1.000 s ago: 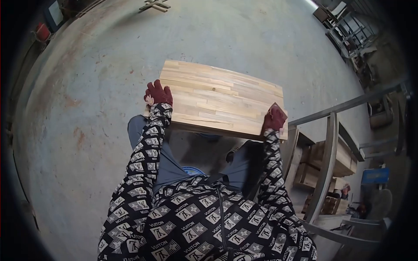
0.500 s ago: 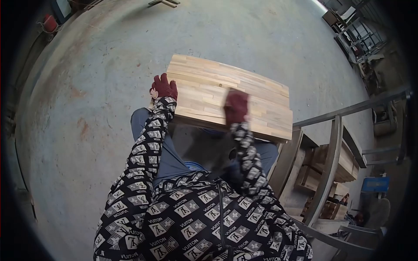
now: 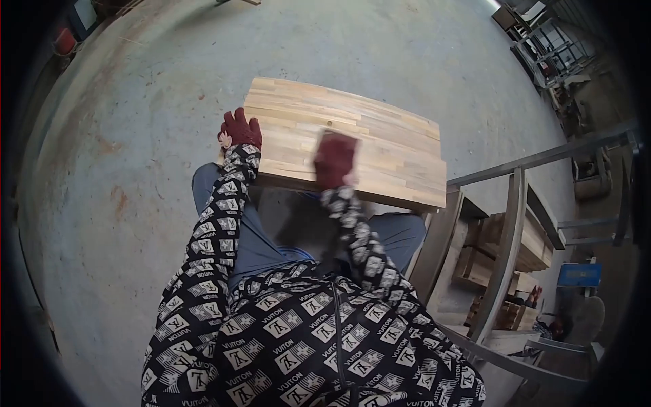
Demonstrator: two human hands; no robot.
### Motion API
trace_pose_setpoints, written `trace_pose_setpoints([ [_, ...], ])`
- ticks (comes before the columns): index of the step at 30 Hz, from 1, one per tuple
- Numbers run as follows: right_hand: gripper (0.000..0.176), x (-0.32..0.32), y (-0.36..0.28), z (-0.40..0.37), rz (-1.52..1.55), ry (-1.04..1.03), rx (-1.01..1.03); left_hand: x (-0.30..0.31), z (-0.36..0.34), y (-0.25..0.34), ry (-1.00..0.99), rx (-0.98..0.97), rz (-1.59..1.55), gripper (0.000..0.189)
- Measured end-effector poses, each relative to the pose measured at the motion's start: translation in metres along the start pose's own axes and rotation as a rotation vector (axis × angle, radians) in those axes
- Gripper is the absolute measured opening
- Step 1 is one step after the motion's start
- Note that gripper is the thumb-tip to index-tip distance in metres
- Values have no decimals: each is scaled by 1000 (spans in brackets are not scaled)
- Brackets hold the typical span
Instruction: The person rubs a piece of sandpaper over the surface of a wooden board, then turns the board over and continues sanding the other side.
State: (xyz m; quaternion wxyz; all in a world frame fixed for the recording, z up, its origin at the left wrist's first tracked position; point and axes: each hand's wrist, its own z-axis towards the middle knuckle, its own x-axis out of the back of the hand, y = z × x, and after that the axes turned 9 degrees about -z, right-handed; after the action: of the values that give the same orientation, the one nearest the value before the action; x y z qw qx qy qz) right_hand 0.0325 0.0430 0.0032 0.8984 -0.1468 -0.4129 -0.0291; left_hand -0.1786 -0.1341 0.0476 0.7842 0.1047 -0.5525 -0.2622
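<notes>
Two pale laminated wood boards [image 3: 400,159] lie side by side across the front of my knees, the nearer one jutting a little further right. My left hand [image 3: 241,130], in a dark red glove, rests at their left end with its fingers spread. Over the middle of the boards is my right hand [image 3: 333,166], gloved in the same red and blurred by motion. It appears closed over a flat, square-cornered dark red piece [image 3: 340,141] that lies close on the wood; I cannot tell exactly what this piece is.
On the right stands a metal frame rack [image 3: 512,224] with wood blocks [image 3: 536,244] inside. Beyond it are a blue box [image 3: 580,274] and a round grey disc [image 3: 586,315]. A red container [image 3: 65,42] sits far left on the concrete floor [image 3: 135,169].
My right hand has slid left along the boards. My left hand stays at their left end, while the whole view has shifted slightly.
</notes>
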Motion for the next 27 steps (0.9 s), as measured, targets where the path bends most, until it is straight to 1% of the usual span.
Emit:
trace_pose_setpoints([
  [2,37,4,-61,30,9,-48,207,3,-3,0,40,-33,-12,46],
  [3,37,12,-65,35,16,-36,213,5,-4,2,26,-28,-24,46],
  [5,41,28,-55,44,167,-188,198,9,-4,3,18,-28,-54,47],
  [6,39,6,-23,31,158,-102,127,9,-4,2,22,-29,-65,48],
  [7,46,-12,20,12,169,-2,25,9,-4,3,18,-20,-62,48],
  [9,43,23,101,11,38,54,-90,8,-5,4,19,-4,-62,48],
  [11,40,74,158,13,-114,58,-198,5,-5,4,-13,11,-35,48],
  [12,38,104,163,18,-205,20,-235,5,-4,6,-5,17,-39,48],
  [14,36,135,160,20,-337,-53,-334,9,-4,10,-58,64,13,48],
  [15,39,117,174,12,-380,-97,-422,11,-5,12,-36,53,32,47],
  [16,40,92,177,1,-308,-23,-443,12,-5,13,-28,53,26,47],
  [17,41,64,163,-7,-208,66,-413,11,-4,13,-31,58,31,47],
  [18,42,42,135,-9,-169,87,-352,11,-4,12,-34,58,40,47],
  [19,43,22,94,0,-142,76,-272,10,-5,10,-16,40,32,47],
  [21,45,2,12,18,-88,9,-101,9,-5,8,0,17,29,47],
  [23,47,-10,-52,45,-24,-41,37,10,-5,8,5,-1,11,47],
  [25,49,-11,-80,64,31,-88,125,11,-4,8,9,-23,-1,47],
  [27,51,-3,-74,70,78,-103,157,14,-6,5,-13,-32,-52,50],
])
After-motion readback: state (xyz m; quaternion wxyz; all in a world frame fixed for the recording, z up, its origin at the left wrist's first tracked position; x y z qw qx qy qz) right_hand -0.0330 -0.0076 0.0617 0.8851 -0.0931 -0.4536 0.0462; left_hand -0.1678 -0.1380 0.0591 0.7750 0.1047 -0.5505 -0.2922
